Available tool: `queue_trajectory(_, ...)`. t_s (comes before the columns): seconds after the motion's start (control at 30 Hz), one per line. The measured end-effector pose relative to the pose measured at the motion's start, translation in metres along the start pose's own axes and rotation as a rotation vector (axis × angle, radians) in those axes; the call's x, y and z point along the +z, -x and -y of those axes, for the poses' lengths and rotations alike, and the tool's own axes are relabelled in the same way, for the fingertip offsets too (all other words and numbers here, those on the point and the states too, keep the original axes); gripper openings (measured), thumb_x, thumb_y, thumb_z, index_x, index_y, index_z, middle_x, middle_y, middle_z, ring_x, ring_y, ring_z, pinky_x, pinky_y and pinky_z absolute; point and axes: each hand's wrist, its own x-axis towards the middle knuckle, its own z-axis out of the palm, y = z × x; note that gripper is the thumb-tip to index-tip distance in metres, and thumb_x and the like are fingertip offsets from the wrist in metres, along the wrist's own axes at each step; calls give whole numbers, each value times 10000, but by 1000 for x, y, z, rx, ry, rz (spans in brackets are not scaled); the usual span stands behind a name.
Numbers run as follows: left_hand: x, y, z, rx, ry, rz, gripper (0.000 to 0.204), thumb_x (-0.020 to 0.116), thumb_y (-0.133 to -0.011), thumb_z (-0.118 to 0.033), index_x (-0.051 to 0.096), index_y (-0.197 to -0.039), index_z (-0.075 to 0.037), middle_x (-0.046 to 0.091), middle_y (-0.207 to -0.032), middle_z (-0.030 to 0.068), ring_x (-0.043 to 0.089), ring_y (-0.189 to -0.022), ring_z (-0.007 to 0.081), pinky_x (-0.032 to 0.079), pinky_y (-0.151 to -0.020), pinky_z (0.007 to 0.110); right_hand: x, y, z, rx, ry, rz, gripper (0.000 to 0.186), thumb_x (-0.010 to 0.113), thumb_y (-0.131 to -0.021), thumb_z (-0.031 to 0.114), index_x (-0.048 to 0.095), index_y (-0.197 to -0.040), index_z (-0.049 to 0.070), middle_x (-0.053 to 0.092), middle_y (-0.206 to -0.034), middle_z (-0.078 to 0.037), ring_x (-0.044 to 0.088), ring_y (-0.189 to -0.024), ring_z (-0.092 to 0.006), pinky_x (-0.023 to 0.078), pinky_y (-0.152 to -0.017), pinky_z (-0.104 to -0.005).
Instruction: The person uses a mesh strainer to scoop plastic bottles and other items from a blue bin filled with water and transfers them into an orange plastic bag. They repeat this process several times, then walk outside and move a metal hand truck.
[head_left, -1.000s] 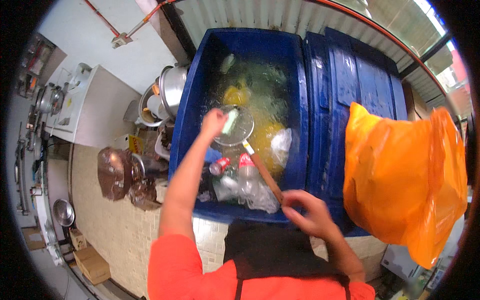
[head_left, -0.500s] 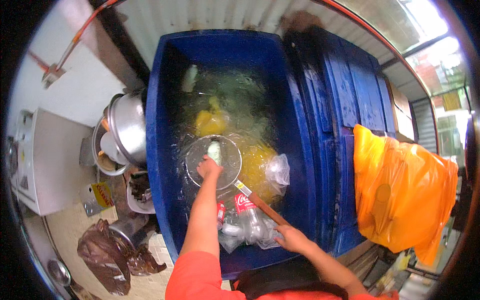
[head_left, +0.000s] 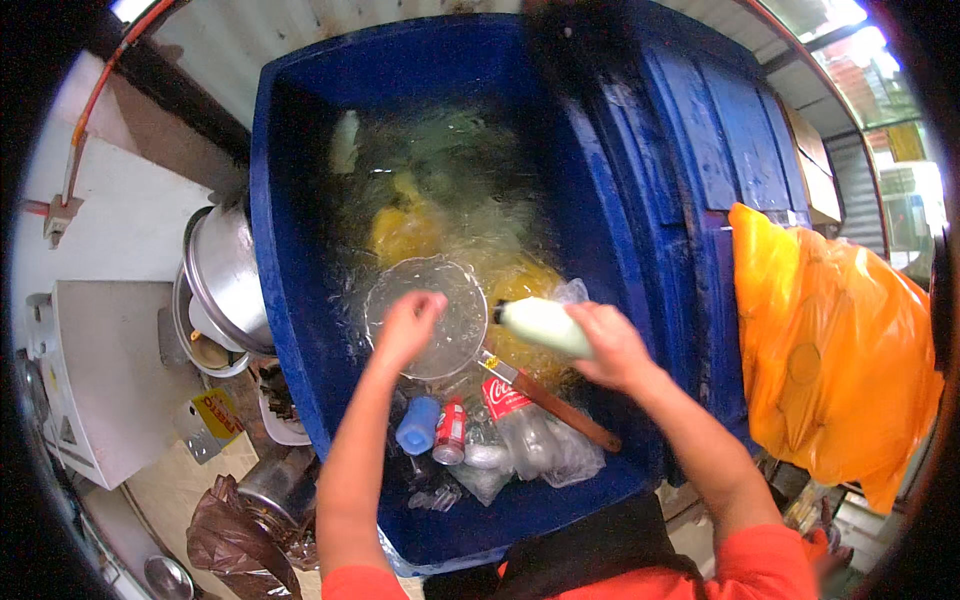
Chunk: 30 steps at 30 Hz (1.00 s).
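In my right hand (head_left: pixel 612 345) is a pale green bottle (head_left: pixel 545 325) with a black cap, tilted and raised above the water. My fingers wrap round its lower end, and the cap points left. Over a round mesh strainer (head_left: pixel 450 345) hovers my left hand (head_left: pixel 408 325), its fingers curled together with nothing visible in them. The strainer lies in the water, its wooden handle (head_left: pixel 565 408) let go and slanting toward the lower right. Near that handle lie a clear plastic bottle with a red label (head_left: pixel 505 395), a red can (head_left: pixel 450 435) and a blue object (head_left: pixel 418 425).
A deep blue tub (head_left: pixel 285 250) holds the water, with yellow bundles (head_left: pixel 405 235) and another pale bottle (head_left: pixel 345 140) in it. Blue lids (head_left: pixel 690 130) and an orange plastic bag (head_left: pixel 830 350) stand at right. Metal pots (head_left: pixel 235 280) and a brown bag (head_left: pixel 235 540) sit at left.
The pale green bottle has left the strainer and is now in my right hand, which released the wooden handle. My left hand no longer holds the bottle. The blue object and can show more fully.
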Motion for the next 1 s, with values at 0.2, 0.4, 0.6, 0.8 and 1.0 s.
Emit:
queue_trajectory(0.2,-76,-178,27,6,-445,-734,343,722,-869,-265,664,-1098,-16,680,-1065,215,648,-1012,414,523,-863,506,-4,-16,-72,-156,253,-99,909,892,-506,138,565,-1351,66,588,-1251,-216,604,-1138,-375,328,-1152,-641)
queue_trajectory(0.4,-108,-330,74,84,-701,-868,510,754,-839,-258,548,-1227,0,622,-1180,291,617,-1095,429,527,-943,496,11,-22,-86,-28,176,-47,897,896,-511,211,569,-1338,92,621,-1196,-206,642,-1056,-360,255,-1154,-692)
queue_trajectory(0.6,-128,-417,140,-76,-685,-405,651,785,-790,-286,541,-1339,-34,663,-1257,209,659,-1058,406,511,-948,549,5,-22,-94,-8,196,58,884,926,-523,300,586,-1314,99,626,-1167,-185,653,-1065,-327,259,-1143,-693)
queue_trajectory(0.8,-104,-355,81,-275,-665,-494,834,826,-716,-383,500,-1422,-81,686,-1213,167,651,-1091,369,427,-1036,656,6,-20,-93,29,152,27,873,923,-528,294,582,-1309,101,622,-1192,-180,638,-1120,-318,251,-1157,-677)
queue_trajectory(1.0,-103,-201,-65,291,-1154,-463,1007,869,-643,-266,350,-1483,-65,680,-1096,219,683,-983,406,574,-876,520,10,-17,-102,-54,134,-22,759,902,-593,287,575,-1238,58,622,-1177,-185,610,-1153,-342,242,-1181,-645)
